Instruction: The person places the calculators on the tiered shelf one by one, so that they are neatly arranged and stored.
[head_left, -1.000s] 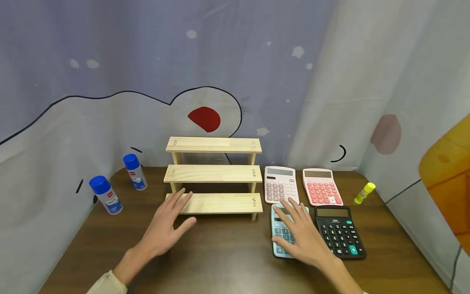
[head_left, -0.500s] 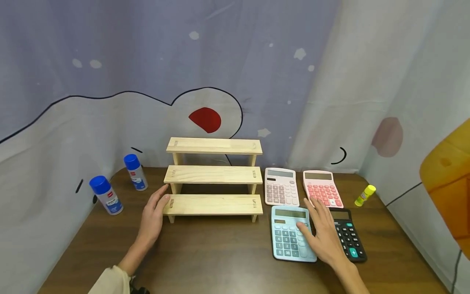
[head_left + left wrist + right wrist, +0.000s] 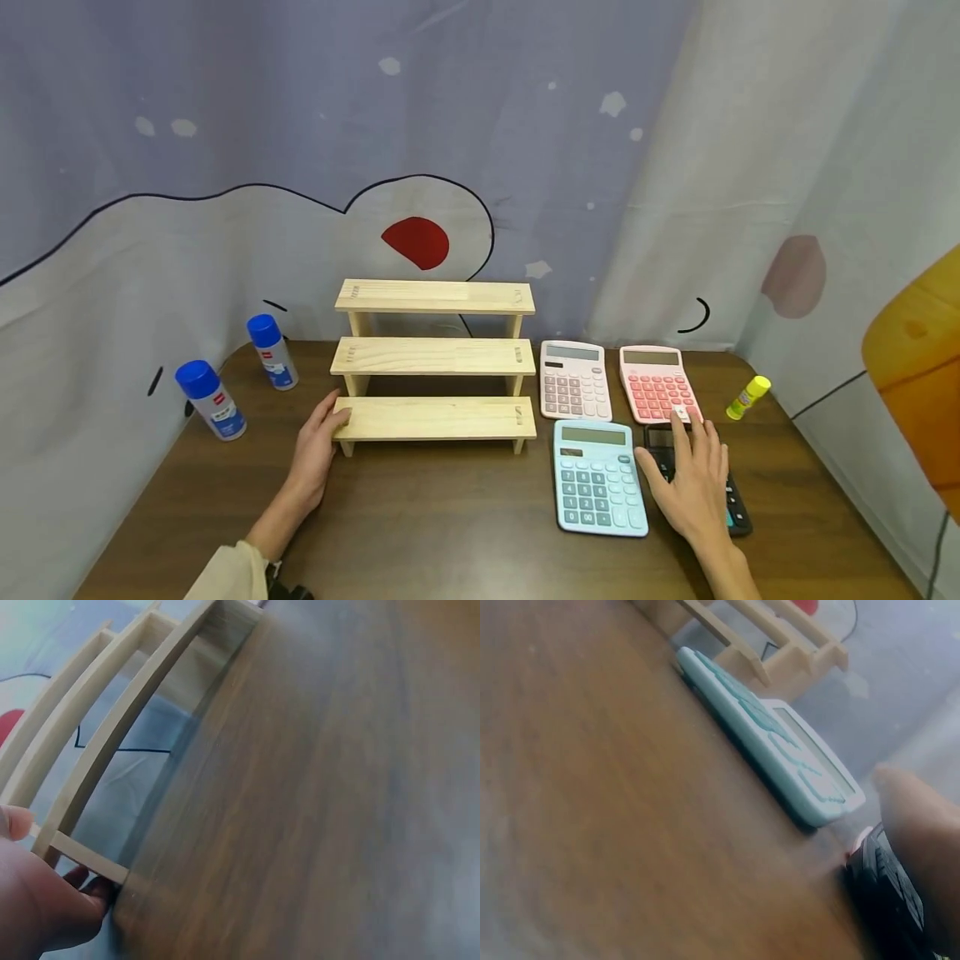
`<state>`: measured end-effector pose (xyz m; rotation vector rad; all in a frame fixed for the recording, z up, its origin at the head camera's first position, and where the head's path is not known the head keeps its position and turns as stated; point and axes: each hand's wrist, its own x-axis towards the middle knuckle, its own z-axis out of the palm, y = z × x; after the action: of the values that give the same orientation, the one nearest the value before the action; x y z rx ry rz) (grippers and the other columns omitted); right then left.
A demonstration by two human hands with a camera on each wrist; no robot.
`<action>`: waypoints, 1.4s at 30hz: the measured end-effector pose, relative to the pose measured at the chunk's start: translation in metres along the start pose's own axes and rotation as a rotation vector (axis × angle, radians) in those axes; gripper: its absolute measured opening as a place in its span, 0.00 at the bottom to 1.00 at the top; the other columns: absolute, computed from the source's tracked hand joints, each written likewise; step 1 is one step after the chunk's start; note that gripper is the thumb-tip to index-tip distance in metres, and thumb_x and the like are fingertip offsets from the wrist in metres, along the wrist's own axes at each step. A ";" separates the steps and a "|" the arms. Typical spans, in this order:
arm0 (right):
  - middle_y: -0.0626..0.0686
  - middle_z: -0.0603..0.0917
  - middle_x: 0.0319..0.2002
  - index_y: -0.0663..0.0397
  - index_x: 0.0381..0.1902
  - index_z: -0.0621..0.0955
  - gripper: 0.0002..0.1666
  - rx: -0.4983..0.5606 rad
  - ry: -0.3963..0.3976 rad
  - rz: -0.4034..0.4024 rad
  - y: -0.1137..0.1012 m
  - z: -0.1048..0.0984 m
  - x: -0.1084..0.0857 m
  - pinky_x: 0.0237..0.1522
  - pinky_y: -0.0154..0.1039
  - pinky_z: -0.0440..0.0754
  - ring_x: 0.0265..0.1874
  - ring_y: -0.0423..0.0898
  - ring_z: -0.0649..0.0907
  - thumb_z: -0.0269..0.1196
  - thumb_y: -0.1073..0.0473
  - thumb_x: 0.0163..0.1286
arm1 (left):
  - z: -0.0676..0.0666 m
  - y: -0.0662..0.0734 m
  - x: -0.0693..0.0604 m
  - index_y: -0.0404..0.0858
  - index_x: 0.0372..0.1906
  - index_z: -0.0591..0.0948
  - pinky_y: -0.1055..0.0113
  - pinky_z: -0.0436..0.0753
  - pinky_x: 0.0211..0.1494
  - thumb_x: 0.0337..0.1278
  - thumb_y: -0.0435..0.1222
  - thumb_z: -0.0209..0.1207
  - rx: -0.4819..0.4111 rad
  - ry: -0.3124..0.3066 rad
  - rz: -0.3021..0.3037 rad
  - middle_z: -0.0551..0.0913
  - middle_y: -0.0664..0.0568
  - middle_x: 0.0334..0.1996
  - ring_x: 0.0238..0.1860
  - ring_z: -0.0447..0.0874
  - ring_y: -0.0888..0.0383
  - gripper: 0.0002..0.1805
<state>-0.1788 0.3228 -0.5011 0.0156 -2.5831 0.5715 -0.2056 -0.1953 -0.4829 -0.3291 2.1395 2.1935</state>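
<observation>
Wooden rack (image 3: 432,356): is standing on the bench (image 3: 450,533), before the curtain (image 3: 525,150).
Left hand (image 3: 310,454): is gripping the rack at its lower left end.
Black calculator (image 3: 738,511): is lying right of the rack.
Right hand (image 3: 690,492): is holding its fingers apart over it; whether touching, I cannot tell.
Neighbours: blue calculator (image 3: 600,482), pale pink calculator (image 3: 573,381) and deep pink calculator (image 3: 658,382) are lying nearby.
Edges: yellow stick (image 3: 747,397) is sitting far right, two blue-capped cans (image 3: 212,400) far left.

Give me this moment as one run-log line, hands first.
left hand: gripping left end of wooden rack | right hand: over black calculator, contact unclear | light blue calculator: on table, beside right hand
</observation>
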 end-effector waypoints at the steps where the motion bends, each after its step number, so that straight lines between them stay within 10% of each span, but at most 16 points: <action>1: 0.72 0.55 0.75 0.57 0.77 0.60 0.50 -0.016 0.001 0.017 0.001 0.000 0.000 0.71 0.73 0.42 0.77 0.68 0.48 0.62 0.37 0.67 | 0.000 -0.002 0.001 0.47 0.81 0.47 0.44 0.48 0.80 0.77 0.46 0.45 -0.012 0.003 0.004 0.41 0.47 0.81 0.80 0.43 0.46 0.35; 11: 0.77 0.48 0.74 0.64 0.77 0.53 0.66 -0.118 -0.132 0.309 0.010 -0.004 -0.003 0.68 0.76 0.42 0.73 0.77 0.49 0.62 0.25 0.59 | -0.004 -0.015 0.010 0.46 0.81 0.51 0.84 0.69 0.58 0.77 0.47 0.48 -0.033 -0.025 0.055 0.48 0.46 0.80 0.77 0.53 0.51 0.35; 19: 0.77 0.42 0.75 0.65 0.78 0.49 0.70 -0.157 -0.223 0.394 0.015 -0.012 -0.008 0.61 0.77 0.53 0.71 0.78 0.51 0.61 0.22 0.57 | 0.004 -0.018 0.015 0.45 0.81 0.48 0.53 0.52 0.80 0.77 0.49 0.47 0.030 -0.066 0.119 0.43 0.50 0.81 0.80 0.41 0.53 0.37; 42: 0.74 0.51 0.74 0.67 0.76 0.56 0.66 -0.126 -0.180 0.363 0.002 -0.001 0.000 0.57 0.74 0.56 0.68 0.77 0.56 0.68 0.29 0.55 | -0.006 -0.018 0.010 0.44 0.80 0.51 0.53 0.52 0.80 0.77 0.48 0.48 0.038 -0.008 0.141 0.46 0.50 0.81 0.80 0.42 0.53 0.36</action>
<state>-0.1783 0.3255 -0.5012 -0.4728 -2.8119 0.5535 -0.2113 -0.2013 -0.5026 -0.1717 2.2627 2.2169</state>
